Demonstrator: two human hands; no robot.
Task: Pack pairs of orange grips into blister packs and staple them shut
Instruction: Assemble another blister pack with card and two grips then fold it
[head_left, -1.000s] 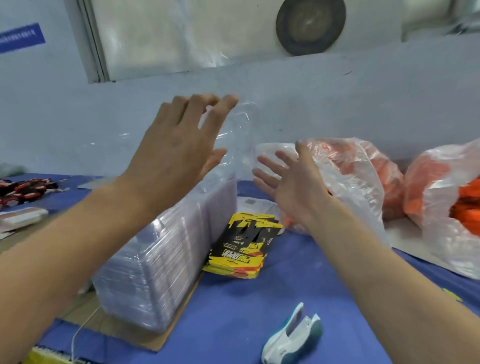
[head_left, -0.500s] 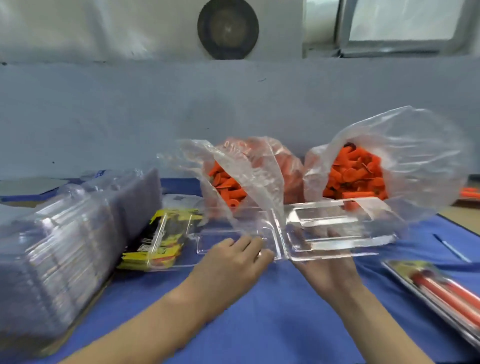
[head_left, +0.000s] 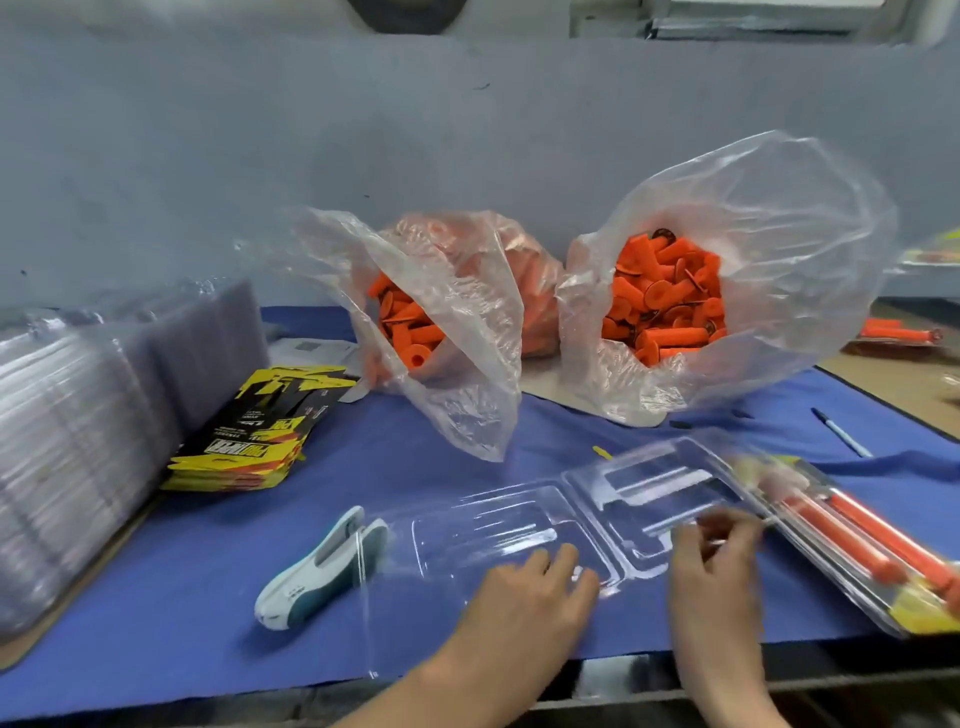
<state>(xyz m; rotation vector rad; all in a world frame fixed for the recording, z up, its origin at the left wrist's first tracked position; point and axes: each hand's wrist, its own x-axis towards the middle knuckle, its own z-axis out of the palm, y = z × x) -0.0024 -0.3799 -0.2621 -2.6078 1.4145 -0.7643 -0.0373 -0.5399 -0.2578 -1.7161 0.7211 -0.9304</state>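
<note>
An open, empty clear blister pack (head_left: 524, 512) lies flat on the blue cloth near the table's front edge. My left hand (head_left: 524, 597) rests on the near rim of its left half with fairly straight fingers. My right hand (head_left: 714, 571) is over the near edge of the right half, its fingers curled and blurred, so its hold is unclear. Two open plastic bags hold loose orange grips, one at centre (head_left: 410, 332) and one to the right (head_left: 667, 306). A white and teal stapler (head_left: 322, 571) lies left of the pack.
A tall stack of clear blister packs (head_left: 78, 441) fills the left side, with a pile of yellow and black cards (head_left: 260, 431) beside it. A filled pack (head_left: 857, 540) lies at the right edge and a blue pen (head_left: 841, 432) behind it. The table edge runs just below my hands.
The open blister pack, held up off the table half a second ago, now lies on the cloth nearer me. My view has tipped down and the stapler is visible again.
</note>
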